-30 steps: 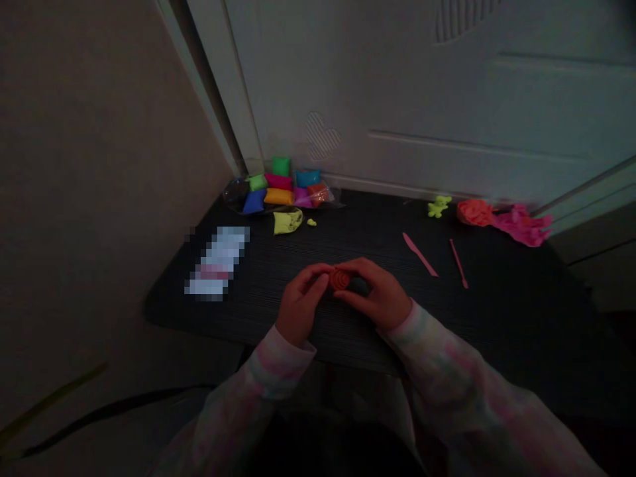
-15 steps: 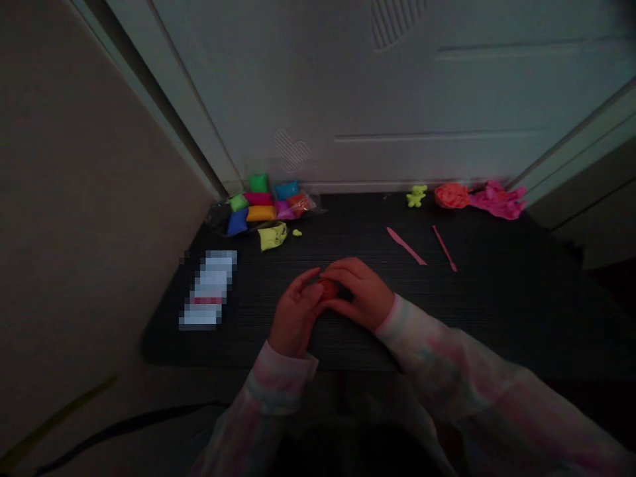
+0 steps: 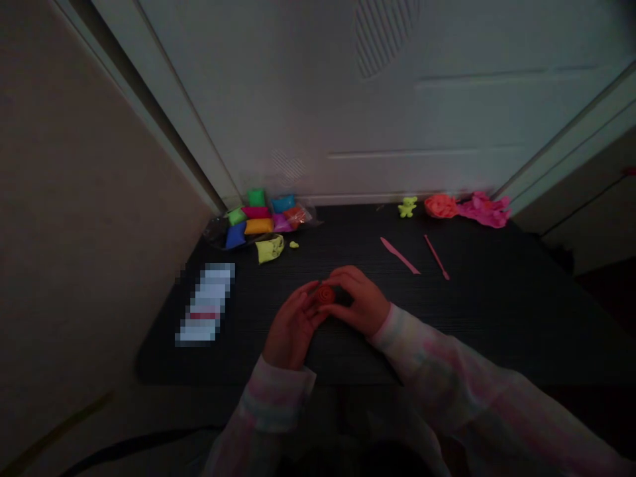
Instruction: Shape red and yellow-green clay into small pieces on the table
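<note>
A small red clay rose, rolled in a spiral, is held between my two hands above the near middle of the dark table. My right hand pinches it from the right, thumb below and fingers above. From the left, the fingers of my left hand reach under and beside it, supporting its side. Beyond the hands lie a pink plastic clay knife and a thin pink modelling stick. To the left are an opened yellow clay packet and a tiny yellow clay bit.
Several coloured clay packs sit in clear plastic at the back left. A blurred-out white rectangle lies at the left. Along the back right stand a yellow bear figure, an orange crumpled piece and a pink crumpled piece. A white panel rises behind.
My left hand has opened out a little, its thumb coming off the front of the rose, so the spiral shows more. The view has tilted slightly upward.
</note>
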`<state>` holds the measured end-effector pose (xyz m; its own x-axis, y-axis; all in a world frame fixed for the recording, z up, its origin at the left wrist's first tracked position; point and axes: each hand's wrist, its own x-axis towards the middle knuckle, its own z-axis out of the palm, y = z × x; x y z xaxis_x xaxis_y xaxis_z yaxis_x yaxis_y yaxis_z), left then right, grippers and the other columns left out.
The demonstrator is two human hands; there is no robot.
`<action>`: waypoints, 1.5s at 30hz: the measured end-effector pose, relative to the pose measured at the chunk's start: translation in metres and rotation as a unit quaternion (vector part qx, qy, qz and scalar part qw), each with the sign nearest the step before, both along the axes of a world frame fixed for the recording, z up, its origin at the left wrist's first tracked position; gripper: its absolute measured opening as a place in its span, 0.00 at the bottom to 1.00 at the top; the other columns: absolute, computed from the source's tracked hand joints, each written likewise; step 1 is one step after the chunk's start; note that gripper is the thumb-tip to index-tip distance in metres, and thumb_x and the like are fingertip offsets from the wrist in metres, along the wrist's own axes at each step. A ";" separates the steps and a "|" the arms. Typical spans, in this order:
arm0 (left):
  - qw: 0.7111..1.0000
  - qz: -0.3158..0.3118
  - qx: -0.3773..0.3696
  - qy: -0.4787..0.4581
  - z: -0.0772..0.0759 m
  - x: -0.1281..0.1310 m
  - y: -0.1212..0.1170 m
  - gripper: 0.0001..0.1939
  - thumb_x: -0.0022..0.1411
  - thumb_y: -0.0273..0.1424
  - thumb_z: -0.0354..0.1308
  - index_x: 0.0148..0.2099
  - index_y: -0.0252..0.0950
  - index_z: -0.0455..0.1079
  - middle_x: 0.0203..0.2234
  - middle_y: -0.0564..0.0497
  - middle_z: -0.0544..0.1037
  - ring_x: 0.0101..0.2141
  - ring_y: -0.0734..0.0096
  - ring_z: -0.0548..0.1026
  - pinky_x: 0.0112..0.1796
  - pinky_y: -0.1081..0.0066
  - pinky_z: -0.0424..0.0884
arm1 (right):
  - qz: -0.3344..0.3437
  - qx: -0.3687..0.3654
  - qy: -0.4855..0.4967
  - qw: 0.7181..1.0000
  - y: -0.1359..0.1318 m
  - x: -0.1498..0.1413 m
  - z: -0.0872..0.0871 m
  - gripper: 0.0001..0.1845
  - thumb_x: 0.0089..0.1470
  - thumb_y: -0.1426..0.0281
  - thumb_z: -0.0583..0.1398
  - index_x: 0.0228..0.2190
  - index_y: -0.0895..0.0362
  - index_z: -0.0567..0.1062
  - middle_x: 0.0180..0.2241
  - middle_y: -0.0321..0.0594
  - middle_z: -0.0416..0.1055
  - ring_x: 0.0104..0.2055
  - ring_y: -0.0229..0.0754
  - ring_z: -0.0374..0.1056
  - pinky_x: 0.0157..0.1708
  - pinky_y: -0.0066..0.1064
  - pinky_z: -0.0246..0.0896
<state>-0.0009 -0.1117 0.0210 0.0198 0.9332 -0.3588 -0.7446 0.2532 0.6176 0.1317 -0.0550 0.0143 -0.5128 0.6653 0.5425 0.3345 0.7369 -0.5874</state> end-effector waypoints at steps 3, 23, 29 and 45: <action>0.999 0.025 -0.026 0.002 -0.001 -0.002 0.002 0.11 0.52 0.28 0.51 0.38 0.31 0.68 0.36 0.44 0.74 0.38 0.66 0.71 0.39 0.67 0.67 | -0.036 0.005 -0.004 0.999 0.009 0.006 0.002 0.16 0.44 0.68 0.58 0.38 0.57 0.67 0.35 0.44 0.66 0.39 0.41 0.62 0.39 0.36 0.61; 0.986 0.078 -0.139 0.044 0.011 0.001 0.008 0.07 0.48 0.24 0.51 0.26 0.32 0.71 0.27 0.47 0.75 0.32 0.69 0.72 0.35 0.70 0.69 | -0.466 -0.123 -0.011 0.876 0.106 0.212 -0.025 0.21 0.39 0.67 0.59 0.38 0.61 0.65 0.36 0.47 0.69 0.38 0.43 0.66 0.38 0.36 0.61; 0.986 0.080 -0.136 0.046 0.008 0.000 0.009 0.09 0.50 0.23 0.49 0.25 0.32 0.70 0.25 0.48 0.75 0.30 0.71 0.73 0.32 0.71 0.69 | -0.466 -0.131 -0.047 0.874 0.111 0.210 -0.030 0.23 0.38 0.68 0.59 0.40 0.60 0.65 0.39 0.47 0.69 0.42 0.44 0.64 0.43 0.38 0.57; 0.990 0.072 -0.112 0.038 0.000 -0.001 0.008 0.11 0.54 0.20 0.45 0.27 0.29 0.68 0.20 0.49 0.72 0.23 0.75 0.72 0.27 0.74 0.69 | -0.439 -0.134 -0.219 0.861 0.069 0.157 -0.014 0.13 0.45 0.63 0.53 0.29 0.56 0.72 0.30 0.40 0.68 0.33 0.40 0.64 0.33 0.30 0.56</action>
<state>-0.0015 -0.1036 0.0207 -0.1430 0.8211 -0.5525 -0.7369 0.2843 0.6133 0.2887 0.0136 0.0006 0.1352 0.9722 0.1914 0.9260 -0.0553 -0.3733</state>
